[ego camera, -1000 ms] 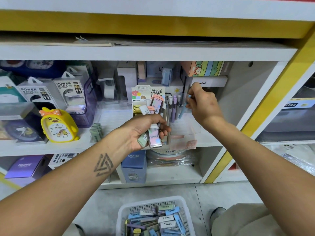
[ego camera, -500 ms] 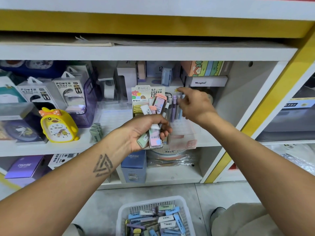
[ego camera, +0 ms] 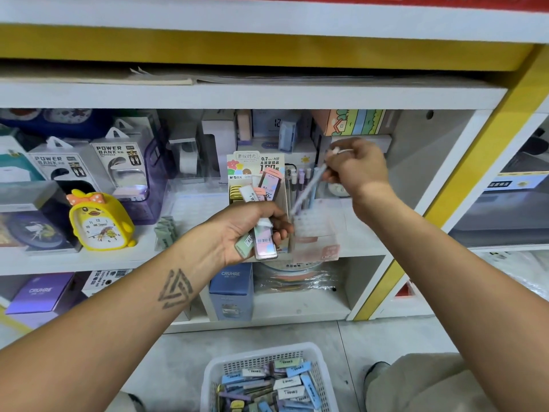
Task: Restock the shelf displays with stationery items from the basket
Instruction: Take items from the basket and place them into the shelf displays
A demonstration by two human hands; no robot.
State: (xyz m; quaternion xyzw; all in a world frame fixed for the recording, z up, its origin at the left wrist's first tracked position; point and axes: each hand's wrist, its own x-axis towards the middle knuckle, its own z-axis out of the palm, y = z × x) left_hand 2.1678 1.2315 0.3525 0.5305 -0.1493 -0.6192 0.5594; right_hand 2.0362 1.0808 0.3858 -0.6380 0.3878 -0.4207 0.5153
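While a fan of lead cases [ego camera: 261,233] is gripped in the left hand [ego camera: 246,230] before the display [ego camera: 255,185], the pen [ego camera: 306,191] pinched tilted in the right hand [ego camera: 356,168] should be lowered upright among the standing pens [ego camera: 300,179], the basket [ego camera: 267,379] being left below.

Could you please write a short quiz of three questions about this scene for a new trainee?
1. True or false: the left hand holds several small refill cases.
2. What does the right hand pinch? A) a pastel pen B) a clock C) a power bank
3. Fill in: the white basket stands on the ____.

Key: 1 true. 2 A: the pen slants over the clear display stand. 3 floor.
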